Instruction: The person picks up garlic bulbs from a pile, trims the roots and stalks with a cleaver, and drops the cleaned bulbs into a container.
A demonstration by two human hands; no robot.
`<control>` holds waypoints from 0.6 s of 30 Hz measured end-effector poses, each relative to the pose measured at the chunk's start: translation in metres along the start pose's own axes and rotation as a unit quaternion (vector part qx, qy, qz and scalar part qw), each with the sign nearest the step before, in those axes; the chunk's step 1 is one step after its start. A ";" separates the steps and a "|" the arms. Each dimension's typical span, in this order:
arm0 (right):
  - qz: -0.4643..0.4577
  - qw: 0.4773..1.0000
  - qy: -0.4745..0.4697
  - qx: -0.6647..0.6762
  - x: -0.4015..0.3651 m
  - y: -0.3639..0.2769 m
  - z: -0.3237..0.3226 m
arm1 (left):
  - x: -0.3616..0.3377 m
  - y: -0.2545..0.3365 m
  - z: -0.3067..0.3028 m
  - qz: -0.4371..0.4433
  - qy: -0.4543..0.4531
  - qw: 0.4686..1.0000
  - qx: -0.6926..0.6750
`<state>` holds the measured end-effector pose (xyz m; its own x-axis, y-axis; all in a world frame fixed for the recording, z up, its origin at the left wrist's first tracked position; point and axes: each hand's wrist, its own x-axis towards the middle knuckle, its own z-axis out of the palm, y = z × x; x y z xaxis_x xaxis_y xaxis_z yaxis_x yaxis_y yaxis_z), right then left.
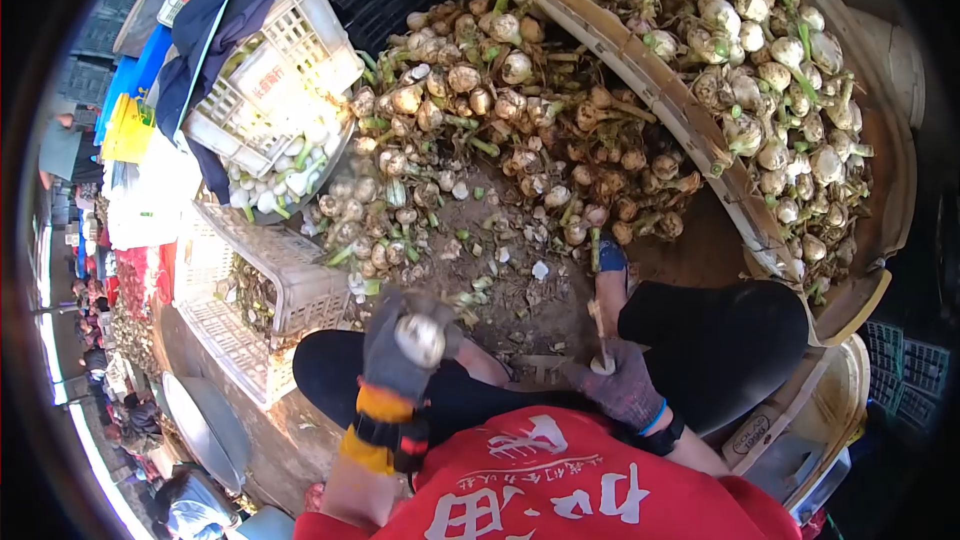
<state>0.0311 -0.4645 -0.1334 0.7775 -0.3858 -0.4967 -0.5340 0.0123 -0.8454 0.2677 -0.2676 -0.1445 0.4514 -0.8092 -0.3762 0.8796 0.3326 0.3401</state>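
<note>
My left hand [398, 345], in a dark glove with a yellow cuff, is closed around a pale garlic bulb [420, 340] and slightly blurred. At my right knee, my right hand [622, 380], in a grey knit glove, is closed on a narrow brownish knife-like tool [599, 322] that points up and away from me. A small white round piece [603, 365] shows at its base by the fingers; I cannot tell whether it is part of the tool. Ahead of both hands lies a heap of muddy garlic bulbs [510, 105] with stems.
Trimmings litter the ground [480, 240] before my feet. A large basket [690, 125] full of garlic stands at the right. White plastic crates [275, 90] and a lying crate [225, 315] are on the left, with pale trimmed bulbs [290, 175] between. Other people [195, 510] sit far left.
</note>
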 end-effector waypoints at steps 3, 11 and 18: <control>0.039 0.991 0.110 0.071 0.022 0.018 0.000 | 0.043 -0.002 -0.007 0.012 0.168 0.971 0.171; 0.021 0.946 0.252 0.202 0.039 0.049 0.008 | 0.210 -0.040 0.005 0.185 0.037 0.772 0.607; 0.092 0.909 0.206 0.351 0.048 0.014 -0.001 | 0.273 -0.190 0.011 -0.090 0.014 0.445 0.891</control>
<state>0.0607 -0.4836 -0.1687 0.4295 -0.6278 -0.6492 -0.1859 0.6420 -0.7438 0.2215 -0.5570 -0.3019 0.4219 -0.7299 -0.5378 -0.6016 -0.6691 0.4363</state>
